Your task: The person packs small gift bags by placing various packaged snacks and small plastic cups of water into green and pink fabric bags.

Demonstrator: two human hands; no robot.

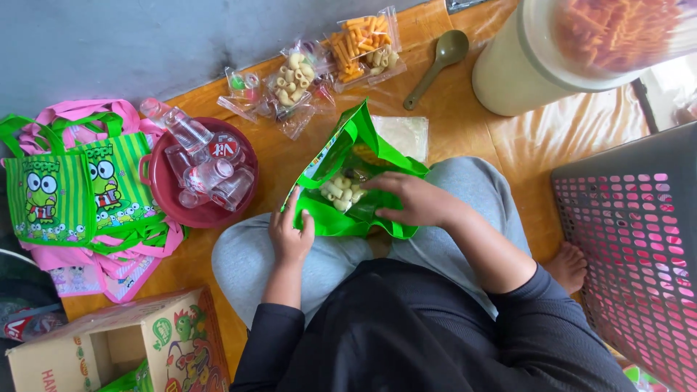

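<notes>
Orange floor mat point(465, 138) is serving as our work surface, with the green gift bag point(348, 181) resting on our lap at scene centre. Our left hand point(290, 236) is pinching the bag's near-left edge, while our right hand point(410, 199) is pressing a snack packet point(340, 192) inside, fingers curled. If the left grip is slackening, the mouth is likely collapsing and the packet spilling toward the red bowl point(163, 192).

On the person's lap, the left hand point(290, 236) grips a green tote bag point(348, 156) while the right hand point(410, 199) presses a snack packet point(340, 191) inside.
</notes>
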